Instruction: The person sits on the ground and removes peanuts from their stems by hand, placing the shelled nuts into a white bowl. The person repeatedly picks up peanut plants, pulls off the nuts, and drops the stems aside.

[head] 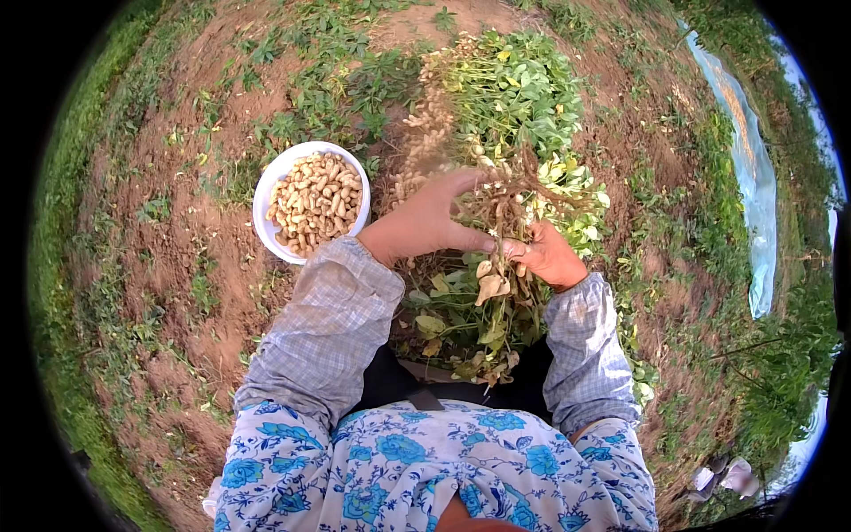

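Note:
My right hand (552, 256) is closed around the stems of an uprooted peanut plant (500, 219), its root end up and its leaves hanging down toward my lap. At the left of the roots, my left hand (432, 216) has its thumb against the stems near my right fingers; its other fingers reach behind the roots, partly hidden. A round white bucket (262, 219) with many peanuts in their shells (319, 199) stands on the soil beside my left forearm. Beyond my hands lies a row of pulled peanut plants (525, 100), pods facing left.
Brown soil (226, 266) with scattered weeds surrounds me. A long blue sheet (758, 199) with pale material on it stretches along the right side. Pale objects (738, 477) lie at the lower right. Green grass borders the far left.

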`<state>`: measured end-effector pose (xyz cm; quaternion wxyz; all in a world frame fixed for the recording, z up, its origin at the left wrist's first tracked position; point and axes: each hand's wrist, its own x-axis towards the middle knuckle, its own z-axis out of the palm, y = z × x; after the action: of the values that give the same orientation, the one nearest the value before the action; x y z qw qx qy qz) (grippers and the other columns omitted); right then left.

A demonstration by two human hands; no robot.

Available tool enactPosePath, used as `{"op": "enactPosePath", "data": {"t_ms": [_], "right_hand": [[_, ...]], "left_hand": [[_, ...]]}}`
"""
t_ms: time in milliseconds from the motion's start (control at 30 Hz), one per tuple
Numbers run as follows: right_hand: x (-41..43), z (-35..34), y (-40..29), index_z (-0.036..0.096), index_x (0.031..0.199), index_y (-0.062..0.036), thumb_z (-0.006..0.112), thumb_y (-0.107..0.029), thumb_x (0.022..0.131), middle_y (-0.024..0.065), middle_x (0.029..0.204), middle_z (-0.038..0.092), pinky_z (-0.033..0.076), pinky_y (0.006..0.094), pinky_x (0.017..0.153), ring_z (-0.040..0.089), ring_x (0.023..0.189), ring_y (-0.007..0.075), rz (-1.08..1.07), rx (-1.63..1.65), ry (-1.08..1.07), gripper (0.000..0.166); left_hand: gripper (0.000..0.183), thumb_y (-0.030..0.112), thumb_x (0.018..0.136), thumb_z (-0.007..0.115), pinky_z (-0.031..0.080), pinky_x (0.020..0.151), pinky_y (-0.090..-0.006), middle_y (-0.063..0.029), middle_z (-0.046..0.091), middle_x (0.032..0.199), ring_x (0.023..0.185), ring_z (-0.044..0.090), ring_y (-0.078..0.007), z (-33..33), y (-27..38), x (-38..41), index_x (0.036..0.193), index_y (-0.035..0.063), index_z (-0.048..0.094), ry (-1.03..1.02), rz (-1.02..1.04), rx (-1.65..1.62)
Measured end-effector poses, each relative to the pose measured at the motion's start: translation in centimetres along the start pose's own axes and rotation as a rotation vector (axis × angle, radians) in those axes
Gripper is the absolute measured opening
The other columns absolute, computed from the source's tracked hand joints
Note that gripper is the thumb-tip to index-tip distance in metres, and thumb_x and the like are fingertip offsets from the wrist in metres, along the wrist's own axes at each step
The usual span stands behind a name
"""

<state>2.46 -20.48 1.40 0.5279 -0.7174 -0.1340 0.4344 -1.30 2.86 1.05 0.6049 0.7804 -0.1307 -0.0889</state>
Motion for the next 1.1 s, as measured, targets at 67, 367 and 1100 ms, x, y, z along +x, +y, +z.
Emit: {"op": "enactPosePath", "data": {"t_ms": [67, 367, 1100], "right_hand": [[0.0, -0.5, 0.7, 0.047, 0.131, -0.0010, 0.070, -0.031, 0.087, 0.0039, 0.109, 0.062, 0.047, 0.0263, 0.083, 0.056, 0.098, 0.0117, 0.173, -0.004, -0.117, 0.059], [0.6, -0.1, 0.2, 0.040, 0.139, -0.0037, 0.064, -0.022, 0.091, 0.0113, 0.134, 0.051, 0.040, 0.0333, 0.102, 0.047, 0.124, 0.0195, -0.304, 0.161, 0.404, 0.057], [2.3, 2.8, 2.7, 0.050, 0.121, 0.0043, 0.075, -0.012, 0.077, 0.0117, 0.108, 0.064, 0.052, 0.0295, 0.081, 0.063, 0.093, 0.0173, -0.465, -0.184, 0.478, 0.053]], "left_hand": [[0.085, 0.023, 0.068, 0.083, 0.045, 0.095, -0.0379, -0.0164, 0.052, 0.127, 0.113, 0.054, -0.0239, 0.4, 0.8, -0.3, 0.136, -0.0022, 0.040, -0.115, -0.048, -0.265], [0.037, 0.005, 0.075, 0.077, 0.046, 0.078, -0.0244, 0.0019, 0.056, 0.094, 0.085, 0.054, -0.0068, 0.9, 0.2, 0.4, 0.104, 0.0036, 0.054, 0.284, -0.192, -0.595], [0.045, 0.015, 0.077, 0.077, 0.049, 0.077, -0.0277, -0.0059, 0.055, 0.098, 0.091, 0.058, -0.0140, 3.5, 2.2, -0.5, 0.111, -0.0002, 0.051, 0.438, -0.071, -0.054]]}}
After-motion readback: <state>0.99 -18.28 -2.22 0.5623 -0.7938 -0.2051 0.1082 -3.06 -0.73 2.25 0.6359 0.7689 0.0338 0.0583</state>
